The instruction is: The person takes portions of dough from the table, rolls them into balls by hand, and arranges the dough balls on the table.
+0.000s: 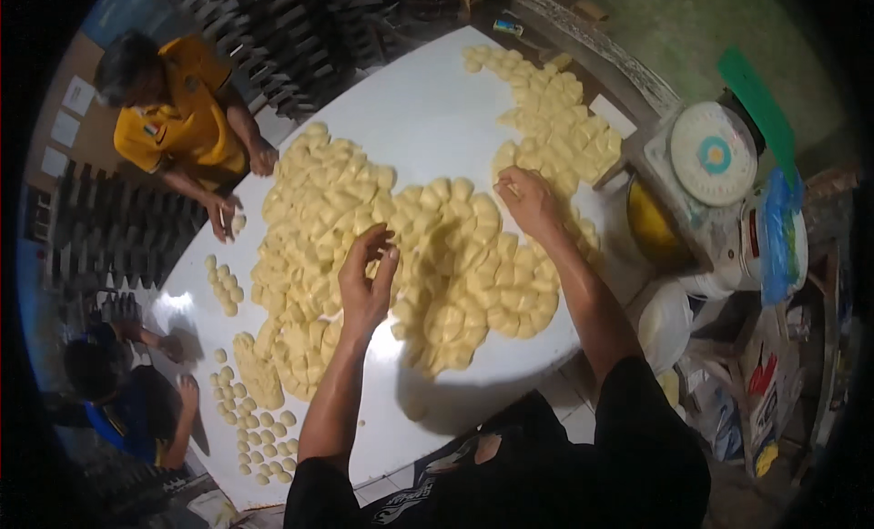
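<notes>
Pale yellow dough pieces [319,219] lie in a broad, crowded heap over the middle of a white table [419,101]. My left hand [366,279] hovers above the heap with its thumb and curled fingers apart, and nothing shows between them. To the right, my right hand [530,203] is at the edge of another bank of dough pieces [564,119], its fingertips drawn together. Whatever those fingertips may hold is too small to make out. My left arm's shadow falls across the nearer dough.
A person in a yellow shirt [187,101] handles dough at the left edge. Below, another person in dark clothes [127,392] works beside rows of round dough balls [259,438]. A dial scale [713,154] stands at the right, near a white bucket [665,324]. Dark stacked trays [282,37] line the back.
</notes>
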A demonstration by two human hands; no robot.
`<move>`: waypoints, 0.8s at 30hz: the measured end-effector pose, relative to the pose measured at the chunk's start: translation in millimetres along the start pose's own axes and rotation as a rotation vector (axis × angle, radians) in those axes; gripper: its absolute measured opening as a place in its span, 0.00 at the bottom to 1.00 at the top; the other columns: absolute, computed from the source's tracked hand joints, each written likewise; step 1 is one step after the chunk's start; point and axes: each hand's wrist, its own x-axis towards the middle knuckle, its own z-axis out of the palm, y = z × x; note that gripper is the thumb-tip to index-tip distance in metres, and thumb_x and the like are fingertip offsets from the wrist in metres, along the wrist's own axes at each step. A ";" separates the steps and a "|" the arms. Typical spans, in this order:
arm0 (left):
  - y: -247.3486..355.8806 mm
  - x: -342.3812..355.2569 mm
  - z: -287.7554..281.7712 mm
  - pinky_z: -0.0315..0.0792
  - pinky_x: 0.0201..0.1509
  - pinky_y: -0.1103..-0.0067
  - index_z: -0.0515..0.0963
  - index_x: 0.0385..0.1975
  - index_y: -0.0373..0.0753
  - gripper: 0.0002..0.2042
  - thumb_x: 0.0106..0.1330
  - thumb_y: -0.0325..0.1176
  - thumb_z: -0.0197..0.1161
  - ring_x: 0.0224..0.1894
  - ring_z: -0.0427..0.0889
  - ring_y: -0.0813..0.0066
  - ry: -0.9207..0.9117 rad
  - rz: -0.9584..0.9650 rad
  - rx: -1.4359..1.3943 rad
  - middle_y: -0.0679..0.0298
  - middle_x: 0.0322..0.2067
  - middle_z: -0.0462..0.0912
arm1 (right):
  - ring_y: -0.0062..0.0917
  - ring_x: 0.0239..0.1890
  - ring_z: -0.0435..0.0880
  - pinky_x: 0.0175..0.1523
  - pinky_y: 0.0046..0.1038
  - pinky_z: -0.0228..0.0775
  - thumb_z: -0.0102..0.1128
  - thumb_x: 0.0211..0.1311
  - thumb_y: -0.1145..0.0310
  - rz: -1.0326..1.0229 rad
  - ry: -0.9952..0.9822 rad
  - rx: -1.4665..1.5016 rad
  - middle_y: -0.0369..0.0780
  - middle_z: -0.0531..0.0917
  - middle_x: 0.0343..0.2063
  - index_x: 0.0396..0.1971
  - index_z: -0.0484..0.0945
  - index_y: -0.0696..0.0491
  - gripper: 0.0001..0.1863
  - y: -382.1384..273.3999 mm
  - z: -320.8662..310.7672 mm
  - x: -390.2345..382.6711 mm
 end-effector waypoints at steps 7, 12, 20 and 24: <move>-26.0 228.3 114.0 0.78 0.60 0.71 0.71 0.71 0.36 0.26 0.77 0.35 0.68 0.57 0.83 0.66 -0.140 -0.032 -0.005 0.52 0.62 0.81 | 0.50 0.60 0.82 0.63 0.47 0.75 0.66 0.71 0.62 0.087 0.182 -0.011 0.50 0.85 0.56 0.58 0.79 0.54 0.20 122.6 -26.8 187.9; -103.9 379.9 206.4 0.76 0.66 0.66 0.62 0.77 0.36 0.35 0.77 0.45 0.68 0.65 0.80 0.60 -0.178 -0.278 -0.095 0.46 0.70 0.74 | 0.47 0.64 0.81 0.69 0.44 0.72 0.62 0.74 0.60 0.069 0.118 -0.100 0.51 0.84 0.59 0.62 0.80 0.53 0.21 214.8 -37.7 329.6; -199.1 537.8 286.4 0.68 0.77 0.59 0.44 0.84 0.37 0.45 0.79 0.48 0.64 0.76 0.68 0.48 -0.142 -0.299 -0.020 0.39 0.77 0.61 | 0.49 0.74 0.71 0.77 0.46 0.64 0.51 0.80 0.57 -0.086 -0.263 -0.256 0.53 0.75 0.70 0.76 0.69 0.43 0.27 267.6 4.5 483.3; -195.3 569.6 350.6 0.71 0.74 0.61 0.48 0.82 0.38 0.47 0.70 0.45 0.70 0.74 0.71 0.46 -0.237 -0.305 0.179 0.39 0.75 0.64 | 0.51 0.73 0.72 0.77 0.49 0.65 0.51 0.81 0.55 -0.024 -0.398 -0.378 0.54 0.74 0.71 0.79 0.64 0.38 0.30 305.0 17.7 497.3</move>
